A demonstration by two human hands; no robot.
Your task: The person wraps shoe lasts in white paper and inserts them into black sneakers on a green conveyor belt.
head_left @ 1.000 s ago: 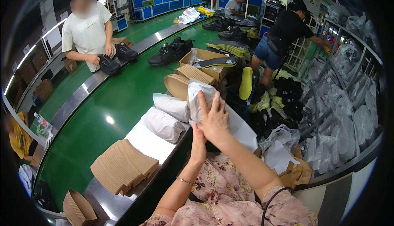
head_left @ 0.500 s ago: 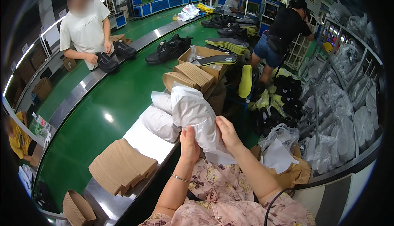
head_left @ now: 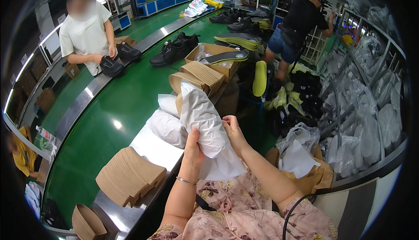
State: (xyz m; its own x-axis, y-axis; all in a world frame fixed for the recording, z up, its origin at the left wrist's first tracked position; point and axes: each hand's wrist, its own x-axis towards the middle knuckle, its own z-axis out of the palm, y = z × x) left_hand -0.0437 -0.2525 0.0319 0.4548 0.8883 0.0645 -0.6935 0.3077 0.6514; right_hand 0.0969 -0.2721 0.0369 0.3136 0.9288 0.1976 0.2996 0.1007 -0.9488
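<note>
A crumpled bundle of white tissue paper [head_left: 204,122] is held up in front of me, over the edge of the bench. My left hand [head_left: 193,149] grips its lower left side, thumb on top. On its right side, the fingers of my right hand [head_left: 233,133] close on the paper's edge. A bit of brown shows at the bundle's upper left; I cannot tell whether it is inside the paper. Just left lies another white paper-wrapped bundle [head_left: 167,129], resting by a stack of flat white paper [head_left: 150,150]. What the paper wraps is hidden.
Stacked brown cardboard inserts [head_left: 128,174] lie at near left, more inserts [head_left: 205,75] beyond the bundles. A carton [head_left: 224,71] holds insoles; black shoes [head_left: 176,50] stand on the green conveyor [head_left: 113,109]. A co-worker [head_left: 87,35] handles a shoe opposite. A rack of plastic-bagged items [head_left: 366,122] stands right.
The bundle has tilted more upright and the brown piece now shows at its upper left. My right hand has shifted slightly up and left, my left hand slightly left and up.
</note>
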